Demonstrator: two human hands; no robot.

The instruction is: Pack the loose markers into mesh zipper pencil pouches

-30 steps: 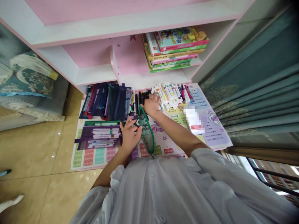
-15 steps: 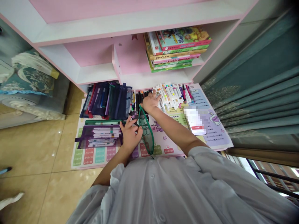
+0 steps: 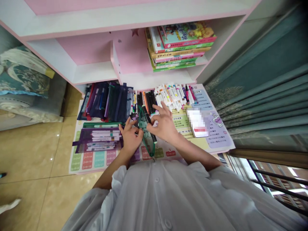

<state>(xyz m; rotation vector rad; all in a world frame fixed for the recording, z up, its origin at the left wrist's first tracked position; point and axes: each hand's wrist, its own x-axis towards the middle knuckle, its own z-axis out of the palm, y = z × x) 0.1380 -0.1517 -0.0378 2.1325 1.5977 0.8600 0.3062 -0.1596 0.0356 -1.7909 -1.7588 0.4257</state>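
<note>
A black marker (image 3: pixel 146 114) is slanting over a green mesh pouch (image 3: pixel 147 139), the right hand (image 3: pixel 165 125) pinching it mid-barrel between fingers, suiting something likely light, stiff and slick; the left hand (image 3: pixel 130 138) is clamping the pouch's soft-looking edge.

The right hand (image 3: pixel 165 124) has brought a black marker (image 3: pixel 147 115) to the green pouch (image 3: pixel 146 141).

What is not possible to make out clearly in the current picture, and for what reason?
In the head view:
- Middle of the black marker: covered by the right hand.
- How the left hand meets the green pouch: its own fingers hide this.
- Phone screen: blurred by pixel blocks.
- Print on the white markers: too small.
- White thing on the floor side: cut off by the left edge.
</note>
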